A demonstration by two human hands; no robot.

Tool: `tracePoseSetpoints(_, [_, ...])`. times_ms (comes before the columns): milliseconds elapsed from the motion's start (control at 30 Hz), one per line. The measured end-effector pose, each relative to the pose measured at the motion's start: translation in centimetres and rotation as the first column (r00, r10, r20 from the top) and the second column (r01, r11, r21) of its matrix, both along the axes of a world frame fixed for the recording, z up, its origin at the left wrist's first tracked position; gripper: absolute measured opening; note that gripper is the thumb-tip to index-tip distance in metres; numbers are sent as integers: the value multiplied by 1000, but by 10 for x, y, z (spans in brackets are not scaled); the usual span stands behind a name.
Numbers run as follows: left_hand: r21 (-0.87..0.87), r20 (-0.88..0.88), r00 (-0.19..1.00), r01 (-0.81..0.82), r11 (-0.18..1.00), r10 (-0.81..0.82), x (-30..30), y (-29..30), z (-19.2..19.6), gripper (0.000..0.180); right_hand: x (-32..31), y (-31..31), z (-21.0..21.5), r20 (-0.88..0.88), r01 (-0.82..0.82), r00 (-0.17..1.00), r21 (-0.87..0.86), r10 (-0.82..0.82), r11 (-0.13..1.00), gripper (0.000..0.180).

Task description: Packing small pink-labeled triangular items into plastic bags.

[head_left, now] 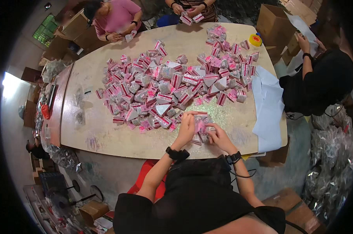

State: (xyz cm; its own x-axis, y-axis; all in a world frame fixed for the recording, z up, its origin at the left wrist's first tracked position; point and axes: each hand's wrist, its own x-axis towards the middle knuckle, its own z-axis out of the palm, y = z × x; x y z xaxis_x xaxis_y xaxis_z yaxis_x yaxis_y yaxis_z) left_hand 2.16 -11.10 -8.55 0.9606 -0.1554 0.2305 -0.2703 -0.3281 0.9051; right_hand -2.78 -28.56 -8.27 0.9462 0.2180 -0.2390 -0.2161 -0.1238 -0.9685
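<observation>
At the near edge of the table, my left hand (187,128) is closed at the side of a small clear-wrapped package (201,125) with pink on it. My right hand (220,138) comes in from the other side, its fingers bent and pinched at the package's right side. What lies right at its fingertips is too small to make out. Under and beside my hands lie other wedge-shaped packages (197,139) with red and white striped edges. Just beyond my hands begins a large heap of the same packages (164,98), some with pink bows or tags.
A pale table (94,132) carries the heap. White sheets (267,109) lie at its right, a yellow tape roll (255,40) at the far right corner. Two people work across the table; another person (321,82) at right handles white sheets. Clear plastic bags (328,160) stand lower right.
</observation>
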Motion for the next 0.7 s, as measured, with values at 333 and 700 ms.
tracePoseSetpoints(333, [125, 144, 985, 78, 989, -96, -10, 13, 56, 8, 41, 37, 43, 502, -90, 842, -234, 200, 968, 16])
tracePoseSetpoints(700, [-660, -710, 280, 57, 749, -646, 23, 7, 5, 27, 37, 38, 84, 759, -219, 609, -118, 230, 969, 16])
